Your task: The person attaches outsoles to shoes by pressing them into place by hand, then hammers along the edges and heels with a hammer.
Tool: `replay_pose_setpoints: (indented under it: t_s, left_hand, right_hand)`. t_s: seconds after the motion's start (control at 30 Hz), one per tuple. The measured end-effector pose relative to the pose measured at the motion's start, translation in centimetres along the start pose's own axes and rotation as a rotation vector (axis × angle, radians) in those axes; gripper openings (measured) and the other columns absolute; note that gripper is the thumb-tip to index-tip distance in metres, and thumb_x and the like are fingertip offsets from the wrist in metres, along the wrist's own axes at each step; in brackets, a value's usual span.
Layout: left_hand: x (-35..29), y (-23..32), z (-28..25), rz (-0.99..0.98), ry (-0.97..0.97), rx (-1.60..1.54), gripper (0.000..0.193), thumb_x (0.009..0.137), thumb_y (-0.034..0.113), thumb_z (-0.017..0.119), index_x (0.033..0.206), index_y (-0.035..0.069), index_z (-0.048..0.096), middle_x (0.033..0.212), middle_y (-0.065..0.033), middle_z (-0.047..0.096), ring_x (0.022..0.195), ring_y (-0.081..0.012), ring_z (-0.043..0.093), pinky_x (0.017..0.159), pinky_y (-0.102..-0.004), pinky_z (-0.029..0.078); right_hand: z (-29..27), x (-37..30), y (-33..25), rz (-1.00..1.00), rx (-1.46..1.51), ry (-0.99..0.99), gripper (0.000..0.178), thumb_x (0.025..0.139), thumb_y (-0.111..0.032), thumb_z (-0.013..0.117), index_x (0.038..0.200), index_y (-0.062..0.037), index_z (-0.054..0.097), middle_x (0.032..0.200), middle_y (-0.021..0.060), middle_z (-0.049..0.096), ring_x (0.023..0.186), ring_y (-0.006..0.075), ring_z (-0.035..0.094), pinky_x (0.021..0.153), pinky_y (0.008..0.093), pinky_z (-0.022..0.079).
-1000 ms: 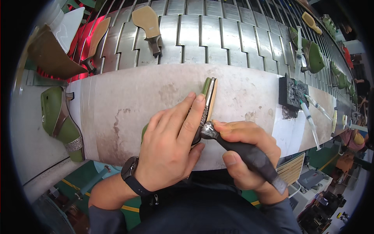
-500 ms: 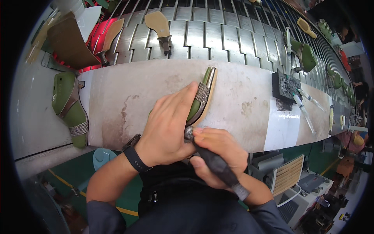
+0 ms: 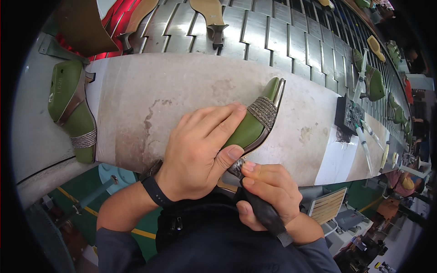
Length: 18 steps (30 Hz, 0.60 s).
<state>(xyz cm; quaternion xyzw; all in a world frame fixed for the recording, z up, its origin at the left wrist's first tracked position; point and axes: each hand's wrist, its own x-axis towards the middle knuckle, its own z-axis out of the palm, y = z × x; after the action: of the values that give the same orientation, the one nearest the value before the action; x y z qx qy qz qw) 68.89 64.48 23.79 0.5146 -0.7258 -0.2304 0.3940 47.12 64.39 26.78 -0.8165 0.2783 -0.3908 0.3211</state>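
A sandal on a green shoe last (image 3: 248, 129), with a sparkling beaded strap and a dark edge, is tilted over the worktable with its toe pointing away to the right. My left hand (image 3: 195, 148) grips it from the left, fingers together across the last and thumb near its lower side. In my right hand (image 3: 275, 193) is a dark tape-wrapped hand tool (image 3: 261, 207). Its worn grey head lies by the shoe's near edge, close to my left thumb; I cannot tell whether they touch. The heel end is mostly hidden under my hands.
Another strapped sandal on a green last (image 3: 75, 111) lies at the table's left end. A black block (image 3: 350, 116) and several syringes (image 3: 363, 142) are at the right. Beyond the worktable (image 3: 182, 75), a metal slat conveyor (image 3: 257, 36) carries heeled soles (image 3: 210, 16) and lasts.
The sandal has rolled in my left hand, so more of the green last and strap faces up. Both hands and the tool have shifted slightly; the whole view has turned a little.
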Motion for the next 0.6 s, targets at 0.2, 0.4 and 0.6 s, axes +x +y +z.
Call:
replay_pose_setpoints:
  t_s: [0.2, 0.4, 0.6]
  left_hand:
    - [-0.2, -0.1, -0.3, 0.001, -0.028, 0.026, 0.060, 0.110, 0.040, 0.050, 0.147, -0.007, 0.057, 0.143, -0.0257, 0.063, 0.125, -0.0428, 0.062, 0.105, -0.0481, 0.047]
    - [-0.5, -0.2, -0.3, -0.007, -0.009, 0.023, 0.062, 0.110, 0.042, 0.049, 0.146, -0.009, 0.057, 0.141, -0.0261, 0.063, 0.124, -0.0432, 0.062, 0.104, -0.0481, 0.047]
    - [-0.5, -0.3, -0.4, 0.021, 0.006, 0.001, 0.060, 0.111, 0.040, 0.049, 0.145, -0.008, 0.057, 0.140, -0.0272, 0.063, 0.123, -0.0445, 0.063, 0.106, -0.0483, 0.047]
  right_hand:
    - [0.2, 0.3, -0.3, 0.043, 0.087, -0.098, 0.038, 0.073, -0.007, 0.088, 0.106, 0.0049, 0.074, 0.109, 0.0210, 0.075, 0.094, 0.0337, 0.077, 0.078, 0.0372, 0.065]
    - [0.3, 0.8, -0.3, 0.005, 0.094, -0.139, 0.038, 0.071, -0.006, 0.088, 0.106, 0.0053, 0.075, 0.108, 0.0198, 0.075, 0.094, 0.0334, 0.076, 0.077, 0.0366, 0.065]
    - [1.0, -0.2, 0.3, -0.036, 0.137, -0.059, 0.032, 0.079, -0.007, 0.084, 0.107, 0.0054, 0.073, 0.110, 0.0219, 0.075, 0.098, 0.0352, 0.076, 0.083, 0.0394, 0.063]
